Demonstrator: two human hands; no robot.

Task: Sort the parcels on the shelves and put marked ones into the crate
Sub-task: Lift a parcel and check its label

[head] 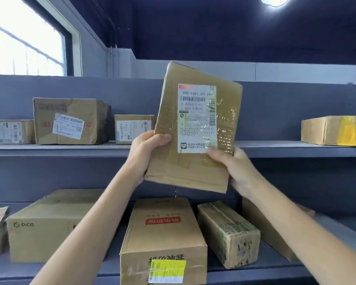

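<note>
So the flat brown cardboard parcel (195, 128) is held up in front of the grey metal shelves (70, 148), left hand (147, 150) and right hand (232, 169) each with a closed grip on its bottom corners. I'd tilt it to read the white shipping label (197, 118) properly. No crate in view.

Left hand (147, 153) and right hand (232, 167) grip a flat brown cardboard parcel (193, 128), tilted, white shipping label (196, 118) facing the camera, above grey metal shelves (49, 148).
</note>
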